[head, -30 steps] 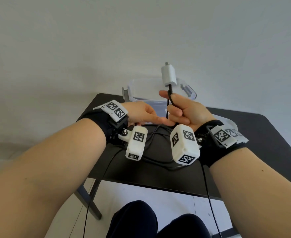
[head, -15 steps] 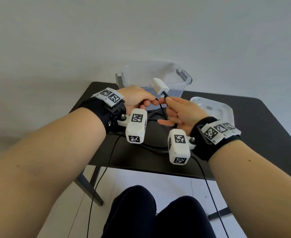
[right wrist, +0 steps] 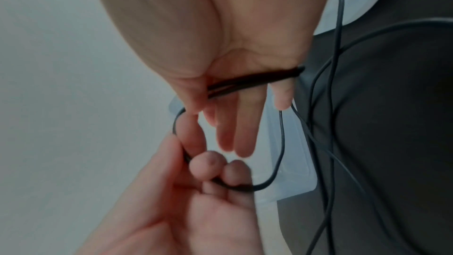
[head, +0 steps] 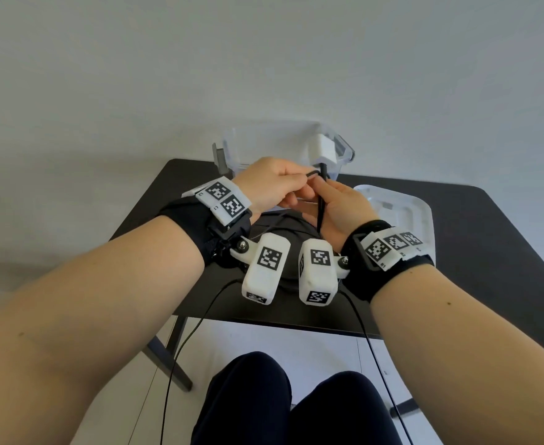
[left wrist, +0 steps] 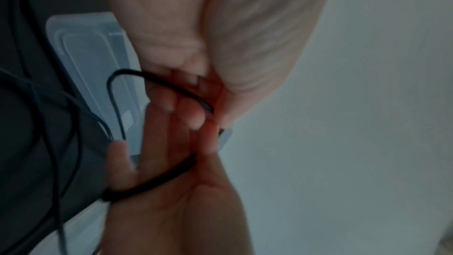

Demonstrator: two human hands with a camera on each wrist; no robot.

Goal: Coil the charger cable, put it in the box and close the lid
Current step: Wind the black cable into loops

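Charger cable: black; several turns lie across the right palm, and a slack run trails down to the table.
Cable loops, wrist views: the bundle crosses the right palm; one loose loop hangs free between the hands.
Adapter: white block at the cable's upper end, raised above the hands, seen against the box.
Left hand: fingers curled, pinching a strand of the cable close against the right hand.
Right hand: fingers extended, cable turns lying across the palm; thumb appears to press on them, though blur leaves the contact uncertain.
Position of hands: together, above the table's middle, just in front of the box.
Box: clear plastic, uncovered, standing at the table's far edge.
Lid: clear, lying flat on the table to the right of the box, apart from it.
Table: dark top.
Image quality: both wrist views are motion-blurred.
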